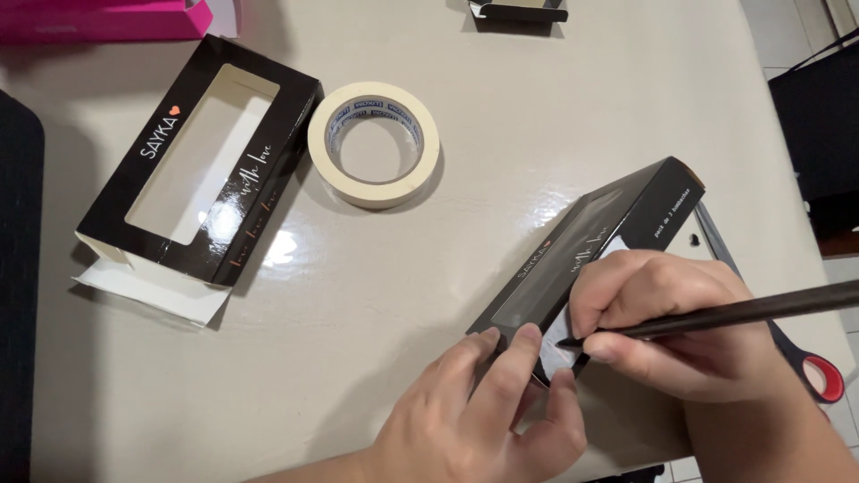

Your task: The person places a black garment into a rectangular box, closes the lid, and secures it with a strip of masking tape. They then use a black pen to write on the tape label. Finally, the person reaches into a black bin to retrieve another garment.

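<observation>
A flat black carton sleeve with a long window cut in its face lies open-ended at the worktop's left, a white flap spread at its near end. A second black window box lies slantwise at the right. A bright pink box sits at the far left edge, and a small black carton at the far edge.

views: just one, a head-worn camera, so nothing shared with another view
angle: looks steeply down on the glossy beige table, almost top-down
facing: away from the wearer; far table edge sits at the top of the frame
distance: pretty close, the near right corner area with the left hand and right hand fills the bottom
cut off: the table's left and near edges
</observation>
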